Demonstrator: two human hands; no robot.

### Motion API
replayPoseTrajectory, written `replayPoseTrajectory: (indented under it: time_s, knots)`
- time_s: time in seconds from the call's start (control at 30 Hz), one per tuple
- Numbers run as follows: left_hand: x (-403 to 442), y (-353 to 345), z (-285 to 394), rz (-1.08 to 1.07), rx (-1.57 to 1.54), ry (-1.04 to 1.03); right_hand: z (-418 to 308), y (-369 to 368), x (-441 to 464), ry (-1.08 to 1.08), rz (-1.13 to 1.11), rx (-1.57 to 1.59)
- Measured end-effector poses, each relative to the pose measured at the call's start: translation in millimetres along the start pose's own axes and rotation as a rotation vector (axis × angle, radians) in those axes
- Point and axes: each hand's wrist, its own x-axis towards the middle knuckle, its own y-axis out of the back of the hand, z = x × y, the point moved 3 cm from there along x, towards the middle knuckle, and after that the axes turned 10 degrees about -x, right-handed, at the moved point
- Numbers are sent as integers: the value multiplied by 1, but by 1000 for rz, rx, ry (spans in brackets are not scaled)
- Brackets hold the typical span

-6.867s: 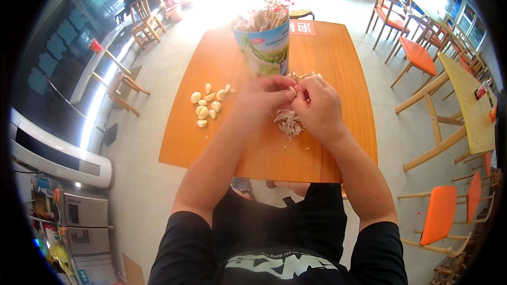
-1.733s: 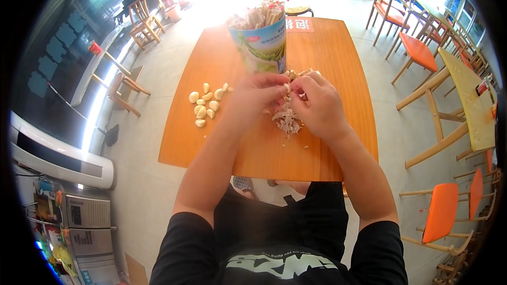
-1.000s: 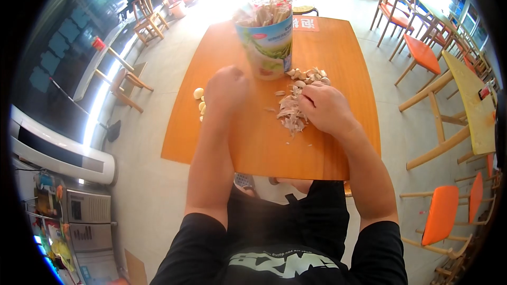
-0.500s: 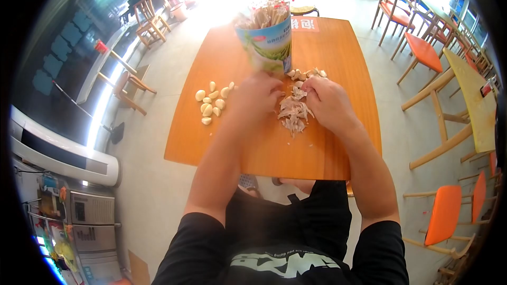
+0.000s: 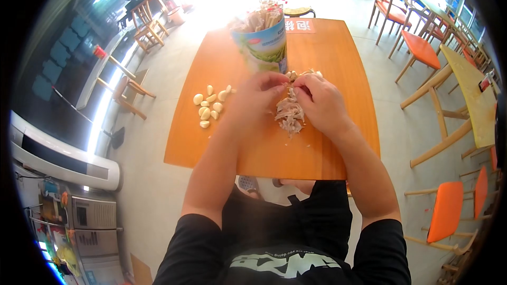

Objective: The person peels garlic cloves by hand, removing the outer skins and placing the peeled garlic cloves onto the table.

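Observation:
My left hand and my right hand meet above the wooden table, fingertips pinched close together on a small garlic clove, mostly hidden by the fingers. Papery garlic skins lie in a heap just below the fingertips. Behind my right hand's fingers, unpeeled garlic cloves show in part. A group of pale peeled cloves is spread to the left of my left hand.
A blue and green printed bucket filled with wrapped sticks stands beyond my hands on the table. A red-printed sheet lies at the far edge. Orange-seated chairs and another table are at right.
My hands have come closer together, fingertips now nearly meeting above the skins. The camera view has shifted slightly. The peeled cloves keep their arrangement.

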Motion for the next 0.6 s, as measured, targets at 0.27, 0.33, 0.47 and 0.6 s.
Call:
replayPoseTrajectory:
  time_s: [0.27,0.33,0.47,0.6]
  knots:
    - [-5,-11,1,-85,-47,-16,5,-2,0,-158,-26,200]
    - [-6,-14,4,-55,36,-119,10,-4,-1,-219,-52,283]
    - [-5,-13,-1,-47,29,-189,10,-4,0,-238,-87,287]
    - [-5,-13,0,-38,111,-274,7,-2,1,-229,-103,269]
